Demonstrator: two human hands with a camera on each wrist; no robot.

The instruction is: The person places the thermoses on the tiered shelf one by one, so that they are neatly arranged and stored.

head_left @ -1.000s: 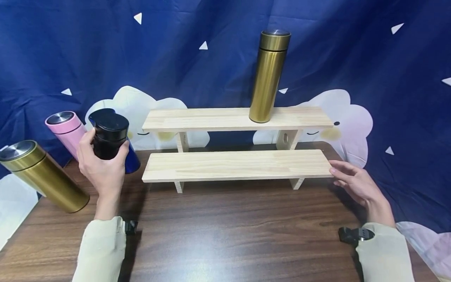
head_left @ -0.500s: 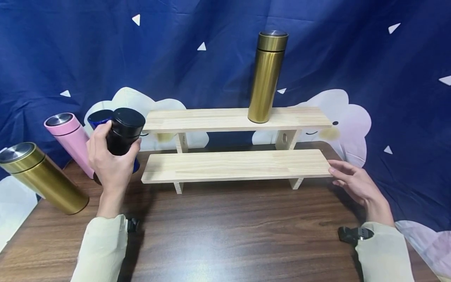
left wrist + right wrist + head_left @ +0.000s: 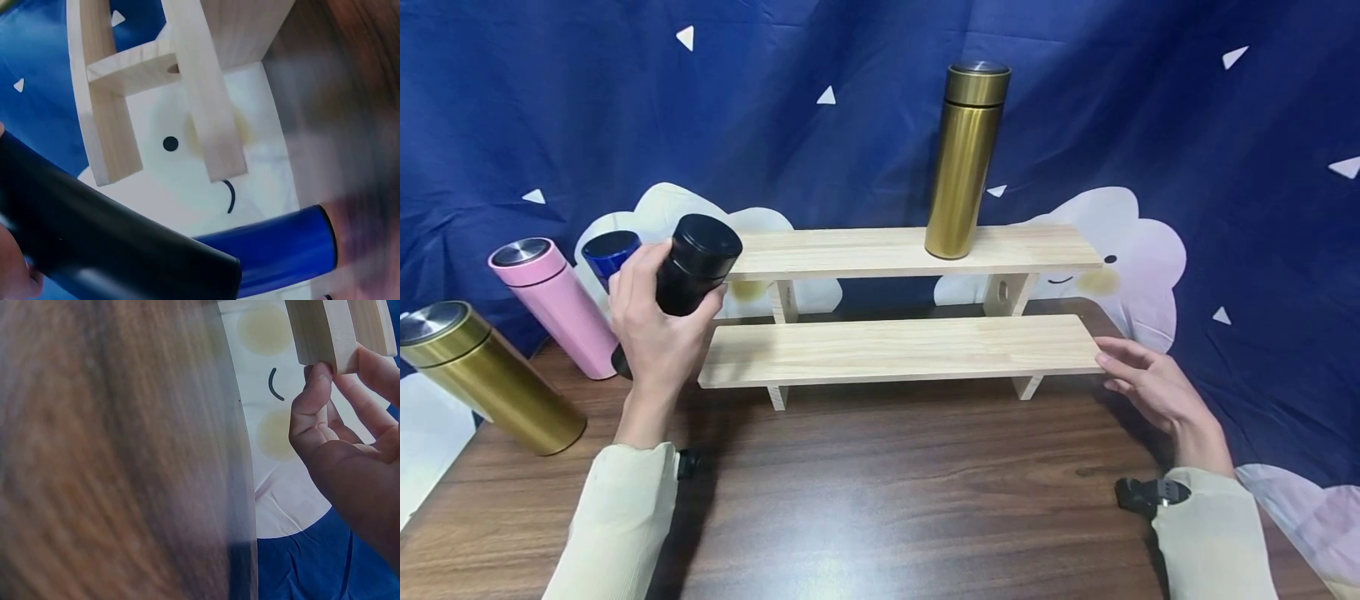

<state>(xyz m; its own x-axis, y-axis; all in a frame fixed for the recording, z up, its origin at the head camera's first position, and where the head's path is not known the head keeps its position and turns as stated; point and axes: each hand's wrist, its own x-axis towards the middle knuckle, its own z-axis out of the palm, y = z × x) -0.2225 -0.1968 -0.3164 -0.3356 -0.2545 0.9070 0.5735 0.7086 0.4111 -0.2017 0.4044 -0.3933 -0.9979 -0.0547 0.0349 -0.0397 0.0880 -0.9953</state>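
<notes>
My left hand (image 3: 658,329) grips a black thermos bottle (image 3: 703,246) around its upper part and holds it tilted near the left end of a two-tier wooden rack (image 3: 895,350). In the left wrist view the smooth body of the black thermos bottle (image 3: 125,231) runs across the lower left. Behind that hand stands a blue thermos bottle (image 3: 612,250), partly hidden. At the other side, my right hand (image 3: 1150,392) pinches the right end of the lower board between thumb and fingers, and its fingers (image 3: 312,406) show there in the right wrist view.
A gold thermos bottle (image 3: 967,162) stands on the rack's upper board, right of its middle. To the left on the brown table (image 3: 880,492) are a pink thermos bottle (image 3: 561,308) and another gold thermos bottle (image 3: 493,379). A blue cloth (image 3: 775,108) hangs behind.
My left hand has moved right with the black thermos bottle, from in front of the blue one toward the rack's left end, and the bottle leans more. My right hand stays at the lower board.
</notes>
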